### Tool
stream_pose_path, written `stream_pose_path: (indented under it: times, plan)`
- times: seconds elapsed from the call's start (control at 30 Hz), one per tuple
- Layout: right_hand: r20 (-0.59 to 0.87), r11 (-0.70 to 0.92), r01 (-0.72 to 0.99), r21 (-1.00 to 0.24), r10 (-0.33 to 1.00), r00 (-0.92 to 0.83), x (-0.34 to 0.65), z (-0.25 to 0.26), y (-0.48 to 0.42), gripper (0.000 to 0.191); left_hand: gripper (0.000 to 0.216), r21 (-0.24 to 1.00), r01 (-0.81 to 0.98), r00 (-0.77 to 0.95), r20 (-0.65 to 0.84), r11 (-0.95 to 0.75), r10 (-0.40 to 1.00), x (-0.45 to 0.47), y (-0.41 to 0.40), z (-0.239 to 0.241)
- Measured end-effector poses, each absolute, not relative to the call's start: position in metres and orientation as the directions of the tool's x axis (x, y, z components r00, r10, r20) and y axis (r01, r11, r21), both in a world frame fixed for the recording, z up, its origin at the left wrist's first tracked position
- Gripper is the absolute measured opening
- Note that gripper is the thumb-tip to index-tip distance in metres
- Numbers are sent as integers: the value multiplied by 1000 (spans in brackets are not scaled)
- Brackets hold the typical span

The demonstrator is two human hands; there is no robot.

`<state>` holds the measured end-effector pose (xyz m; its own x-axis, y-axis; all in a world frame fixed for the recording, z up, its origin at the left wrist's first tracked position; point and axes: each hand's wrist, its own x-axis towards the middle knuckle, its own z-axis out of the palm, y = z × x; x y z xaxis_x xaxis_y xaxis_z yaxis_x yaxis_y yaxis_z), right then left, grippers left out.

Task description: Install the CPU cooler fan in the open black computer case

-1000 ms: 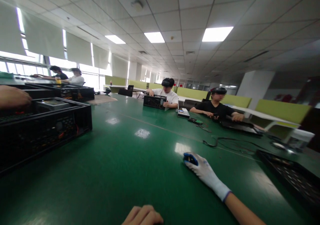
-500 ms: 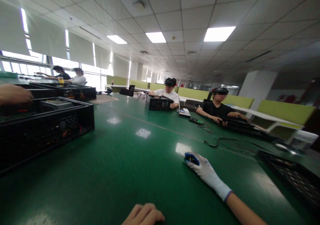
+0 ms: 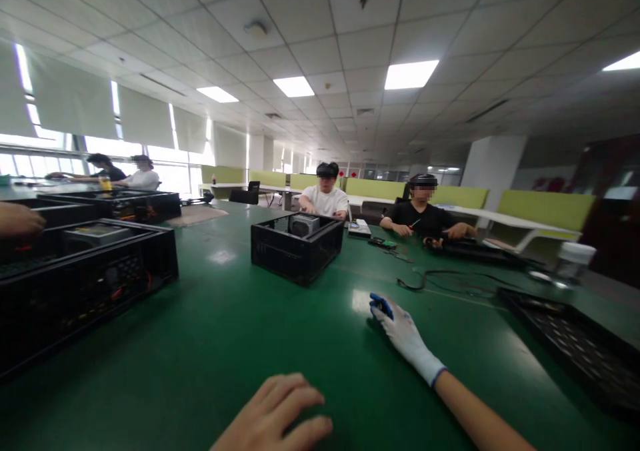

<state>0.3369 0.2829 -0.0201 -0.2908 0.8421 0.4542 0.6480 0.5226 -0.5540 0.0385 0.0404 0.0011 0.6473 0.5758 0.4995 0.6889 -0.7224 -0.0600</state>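
My left hand is bare and lies at the bottom edge on the green table, fingers spread, holding nothing. My right hand wears a white glove with blue fingertips and rests flat on the table further out, arm stretched forward, with nothing visibly in it. A black open-topped computer case with a grey unit inside stands on the table beyond both hands, nearest to my right hand but apart from it.
A larger black case stands at the left, with another person's hand at its far side. A black perforated panel lies at the right. Loose cables lie beyond my right hand. Two people sit opposite, two more by the windows.
The black case has come across the table from the seated person towards me. My left hand has moved forward and spread its fingers. My right hand has stayed put.
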Motion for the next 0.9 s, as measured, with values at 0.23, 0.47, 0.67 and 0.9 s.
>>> stream_pose_path:
  times: [0.23,0.47,0.67,0.9]
  plan:
    - [458,527,653,-544,838,-295,342,-35,298,37,67,-26,931,335,454,-363,826,-30,199,128]
    - [517,557,631,-540,811,-273,347,-40,303,27,38,-66,984,175,233,-164,957,-54,263,136]
    - [483,493,584,-645,855,-189,349,-33,299,38,56,-9,996,89,239,-90,967,24,166,137]
    - [396,441,517,-734,896,-203,354,-19,279,61,54,414,863,373,-132,-290,918,86,-34,195]
